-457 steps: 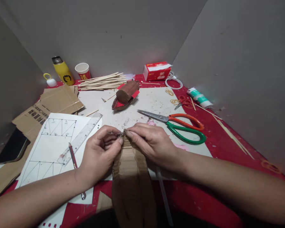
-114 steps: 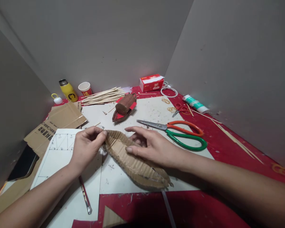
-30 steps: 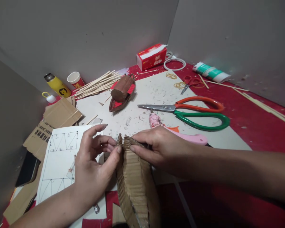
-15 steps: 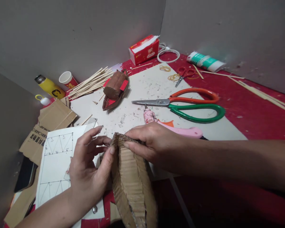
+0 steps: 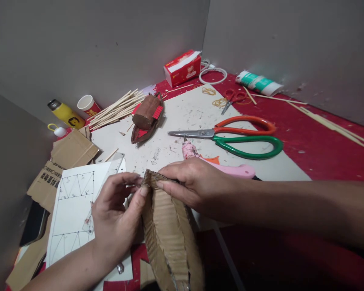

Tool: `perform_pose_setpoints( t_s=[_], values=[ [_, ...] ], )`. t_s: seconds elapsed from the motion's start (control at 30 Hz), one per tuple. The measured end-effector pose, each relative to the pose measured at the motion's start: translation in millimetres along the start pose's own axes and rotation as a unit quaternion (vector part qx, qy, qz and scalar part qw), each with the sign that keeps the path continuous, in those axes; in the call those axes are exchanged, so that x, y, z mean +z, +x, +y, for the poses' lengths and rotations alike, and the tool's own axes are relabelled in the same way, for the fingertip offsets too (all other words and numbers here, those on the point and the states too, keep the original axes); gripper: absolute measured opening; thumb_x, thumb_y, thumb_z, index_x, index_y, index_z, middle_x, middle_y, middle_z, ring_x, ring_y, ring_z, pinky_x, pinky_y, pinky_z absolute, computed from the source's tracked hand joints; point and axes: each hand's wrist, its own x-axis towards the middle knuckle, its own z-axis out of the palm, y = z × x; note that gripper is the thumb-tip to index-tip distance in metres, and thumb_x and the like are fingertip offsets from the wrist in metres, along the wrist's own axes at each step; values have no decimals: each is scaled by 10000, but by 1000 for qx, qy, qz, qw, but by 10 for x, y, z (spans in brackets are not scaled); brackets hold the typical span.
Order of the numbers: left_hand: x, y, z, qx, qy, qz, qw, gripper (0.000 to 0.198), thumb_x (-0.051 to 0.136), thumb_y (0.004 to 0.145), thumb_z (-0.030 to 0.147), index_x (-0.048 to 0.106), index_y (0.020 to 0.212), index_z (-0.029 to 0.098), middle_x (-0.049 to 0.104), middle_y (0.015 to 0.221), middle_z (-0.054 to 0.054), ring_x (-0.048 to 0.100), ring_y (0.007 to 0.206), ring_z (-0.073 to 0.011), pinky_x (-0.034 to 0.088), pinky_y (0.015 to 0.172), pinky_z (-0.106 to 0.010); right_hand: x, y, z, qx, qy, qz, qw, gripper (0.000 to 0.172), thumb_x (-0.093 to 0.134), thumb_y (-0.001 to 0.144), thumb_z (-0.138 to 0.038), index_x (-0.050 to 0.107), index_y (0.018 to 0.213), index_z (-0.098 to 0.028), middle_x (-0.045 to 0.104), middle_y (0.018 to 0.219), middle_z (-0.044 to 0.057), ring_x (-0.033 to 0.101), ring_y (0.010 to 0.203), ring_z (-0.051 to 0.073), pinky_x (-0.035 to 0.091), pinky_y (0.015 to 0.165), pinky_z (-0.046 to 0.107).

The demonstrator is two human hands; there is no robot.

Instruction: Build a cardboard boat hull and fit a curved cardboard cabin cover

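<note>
A cardboard boat hull [image 5: 168, 230], long and brown with raised sides, points away from me with its narrow end held up. My left hand [image 5: 119, 214] grips the left side of that end, thumb on the inner face and fingers behind. On the right side, my right hand [image 5: 191, 180] pinches the edge between thumb and fingers. Beyond my right hand lies a pink glue gun [image 5: 235, 169]. Large scissors [image 5: 206, 133] with one orange and one green handle rest just past it. A finished-looking brown model boat [image 5: 147, 117] stands farther back on the grey board.
Wooden sticks [image 5: 118, 107], a paper cup [image 5: 87, 106] and a yellow bottle [image 5: 65, 114] are at the back left. A drawing sheet [image 5: 75, 214] and cardboard pieces [image 5: 74, 149] lie left. Small red-handled scissors [image 5: 233, 98], a tissue pack [image 5: 183, 69] and a tape roll [image 5: 212, 76] sit farther back.
My left fingers have curled in closer against the hull's tip. The hull's near part has shifted slightly right, and the camera view has moved a little. Both hands keep their hold.
</note>
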Motion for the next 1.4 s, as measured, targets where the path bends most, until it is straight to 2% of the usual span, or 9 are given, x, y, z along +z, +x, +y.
perform_pose_setpoints(
  t_s=[0.13,0.3,0.43,0.6,0.83,0.97,1.07,1.23,1.4],
  values=[
    [-12,-25,-23,23,28,9,999,137,741,764,178,689,862,257,699,809,23,656,732,-134,576,689,-253,27,-3,-6,-21,18,1,1000,242,462,895,-199,552,673,-162,561,655,2,496,630,116,349,592,227],
    [13,-55,-101,49,30,30,998,161,726,770,133,690,860,262,706,847,27,654,794,-134,560,749,-259,69,8,-2,-11,17,13,1000,284,467,884,-196,464,601,-175,488,584,-22,449,568,99,321,558,221],
    [13,-39,-132,47,17,16,999,155,715,775,121,681,851,251,702,854,33,650,804,-117,550,754,-230,70,12,10,-16,31,-7,999,272,446,896,-205,470,627,-172,519,615,-11,467,590,107,328,565,227],
    [21,-34,-155,95,11,11,995,163,696,775,67,663,838,214,687,822,38,641,770,-83,533,720,-174,88,13,41,-30,28,-6,999,282,433,890,-225,404,612,-186,476,590,-20,437,568,105,314,555,231],
    [52,-51,-177,126,-1,7,992,200,666,785,30,635,870,207,675,868,31,630,856,-82,520,789,-175,74,16,11,-32,17,-8,999,272,424,893,-247,421,628,-185,494,610,-9,450,583,111,327,572,235],
    [14,-4,-132,115,9,7,993,170,679,785,63,643,857,213,672,820,41,632,793,-72,521,754,-160,53,31,1,-8,34,-2,999,292,439,902,-262,447,623,-178,500,602,-13,452,578,108,331,564,230],
    [2,19,-89,88,9,9,996,166,698,776,94,644,878,214,668,806,39,631,735,-66,525,721,-153,50,38,0,-24,34,9,999,281,455,901,-244,481,632,-168,503,602,-16,455,579,105,332,569,226],
    [15,37,-35,55,-84,20,995,352,731,731,96,538,986,243,644,824,38,643,778,-101,552,726,-200,55,37,11,-39,12,14,999,255,463,916,-233,566,699,-146,563,661,11,494,629,119,352,608,237],
    [-57,72,-31,95,16,-39,995,236,711,760,109,617,948,215,644,847,15,624,771,-94,537,734,-194,46,43,34,-47,4,12,999,256,468,918,-227,550,688,-152,553,648,4,489,618,115,357,606,233]
  ],
)
